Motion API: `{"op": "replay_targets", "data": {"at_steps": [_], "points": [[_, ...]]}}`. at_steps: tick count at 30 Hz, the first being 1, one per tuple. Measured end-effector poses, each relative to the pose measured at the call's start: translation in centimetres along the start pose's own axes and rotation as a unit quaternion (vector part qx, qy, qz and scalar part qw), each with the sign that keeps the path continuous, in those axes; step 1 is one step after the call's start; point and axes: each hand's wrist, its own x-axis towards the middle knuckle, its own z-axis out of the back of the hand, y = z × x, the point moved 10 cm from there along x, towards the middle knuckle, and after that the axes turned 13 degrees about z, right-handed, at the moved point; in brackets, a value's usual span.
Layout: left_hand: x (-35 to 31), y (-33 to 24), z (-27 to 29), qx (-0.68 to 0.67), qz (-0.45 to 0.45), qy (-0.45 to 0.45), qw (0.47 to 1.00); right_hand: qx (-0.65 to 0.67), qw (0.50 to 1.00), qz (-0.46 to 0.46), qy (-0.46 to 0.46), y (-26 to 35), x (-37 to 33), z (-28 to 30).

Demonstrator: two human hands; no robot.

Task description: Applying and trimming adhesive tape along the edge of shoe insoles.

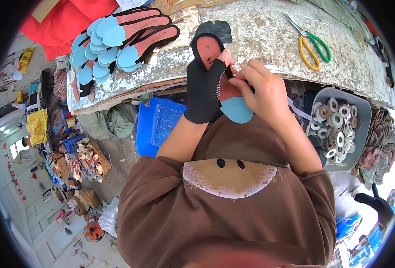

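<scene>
A: What is the person holding?
B: An insole (230,94). It is pink with a black edge, and its toe end is light blue. It is right between the two hands.

A: What is the left hand (204,91) doing?
B: It wears a black glove with a bare thumb tip. It is wrapped around the side of the insole, with the thumb on top.

A: And the right hand (264,91)?
B: That one is bare. Its thumb and finger pinch the black edge near the middle, very close to the left thumb. The other fingers curl in.

A: Which way does the insole point?
B: The heel sticks out past the left hand, and the blue toe hangs down under the right hand. A dark flat piece (222,27) lies on the bench (260,27) just past the heel.

A: What is around the hands?
B: Far to the left of the left hand is a pile of insoles (112,40), also with blue toes. Past the right hand, off to its right, are scissors (305,34) with one green handle and one yellow one. A grey bin (363,129) full of round rolls (339,139) is right of the right wrist. A blue tub (144,134) is left of the left wrist.
</scene>
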Motion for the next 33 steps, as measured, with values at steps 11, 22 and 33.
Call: {"op": "replay_targets", "data": {"at_steps": [11,22,33], "points": [[-0.4,-0.6,-1.0,0.044,-0.094,0.048,0.993,0.055,0.997,-0.053,0.002,-2.0,-1.2,1.5],[-3.1,-3.6,0.0,0.141,-0.244,-0.031,0.959,0.233,0.960,-0.111,-0.113,-2.5,-2.3,1.6],[0.7,0.4,-4.6,0.126,-0.051,0.279,0.951,0.432,0.869,-0.204,-0.132,-7.1,-4.1,-1.7]]}}
